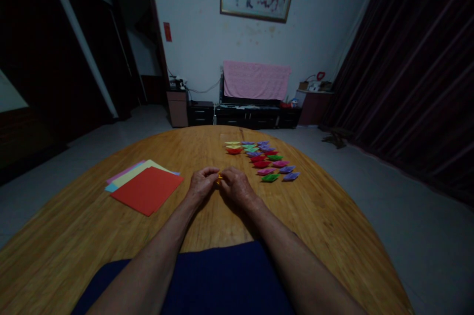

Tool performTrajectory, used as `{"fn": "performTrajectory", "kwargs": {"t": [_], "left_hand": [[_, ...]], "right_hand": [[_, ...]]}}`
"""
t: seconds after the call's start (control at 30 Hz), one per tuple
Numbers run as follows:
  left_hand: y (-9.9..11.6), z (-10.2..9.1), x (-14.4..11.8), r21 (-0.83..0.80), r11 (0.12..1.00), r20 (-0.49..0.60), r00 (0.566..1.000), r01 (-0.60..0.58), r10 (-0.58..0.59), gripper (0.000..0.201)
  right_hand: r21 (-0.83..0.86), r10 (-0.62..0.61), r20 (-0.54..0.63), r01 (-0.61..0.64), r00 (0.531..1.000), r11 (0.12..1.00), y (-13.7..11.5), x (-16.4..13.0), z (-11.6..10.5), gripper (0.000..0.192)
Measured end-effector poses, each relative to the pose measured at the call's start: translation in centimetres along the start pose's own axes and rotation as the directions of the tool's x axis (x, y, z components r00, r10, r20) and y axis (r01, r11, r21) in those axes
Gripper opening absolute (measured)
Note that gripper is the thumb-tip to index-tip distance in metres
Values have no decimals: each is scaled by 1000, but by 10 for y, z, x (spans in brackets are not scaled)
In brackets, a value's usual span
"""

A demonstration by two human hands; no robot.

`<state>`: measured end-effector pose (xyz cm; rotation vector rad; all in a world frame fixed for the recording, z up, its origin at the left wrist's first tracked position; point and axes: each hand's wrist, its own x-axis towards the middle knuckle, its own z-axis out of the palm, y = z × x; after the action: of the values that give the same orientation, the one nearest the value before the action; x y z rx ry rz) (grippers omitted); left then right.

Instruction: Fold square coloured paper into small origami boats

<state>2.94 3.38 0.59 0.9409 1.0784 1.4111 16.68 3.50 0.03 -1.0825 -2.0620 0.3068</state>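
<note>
Close together over the middle of the table, my left hand [203,182] and my right hand [237,185] pinch a small piece of folded orange-yellow paper [219,178] between their fingertips. Most of that paper is hidden by the fingers, so its exact shape cannot be made out. To the right of my right hand stand several small folded paper boats in rows, among them a green boat [270,177], a purple boat [291,177] and a red boat [234,151]. Left of my left hand lies a fanned stack of coloured paper sheets, with a red sheet [148,190] on top.
The round wooden table [296,236] curves away on both sides. Beyond it, a low black cabinet [244,116] stands by the wall, with a pink cloth [256,80] draped over something above it. A dark curtain [411,73] hangs at the right.
</note>
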Motion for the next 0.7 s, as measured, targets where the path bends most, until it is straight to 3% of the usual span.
{"fn": "performTrajectory", "kwargs": {"t": [0.17, 0.53, 0.7], "left_hand": [[2, 3, -4, 15, 1000, -18, 1000, 24, -23, 29], [2, 0, -4, 42, 999, 50, 998, 24, -26, 24], [4, -1, -9, 92, 995, 115, 993, 30, -41, 21]], "right_hand": [[-49, 30, -10, -31, 999, 998, 2, 0, 4, 12], [-28, -15, 44, 16, 999, 999, 5, 0, 2, 14], [-112, 37, 49, -31, 998, 993, 9, -2, 5, 16]]}}
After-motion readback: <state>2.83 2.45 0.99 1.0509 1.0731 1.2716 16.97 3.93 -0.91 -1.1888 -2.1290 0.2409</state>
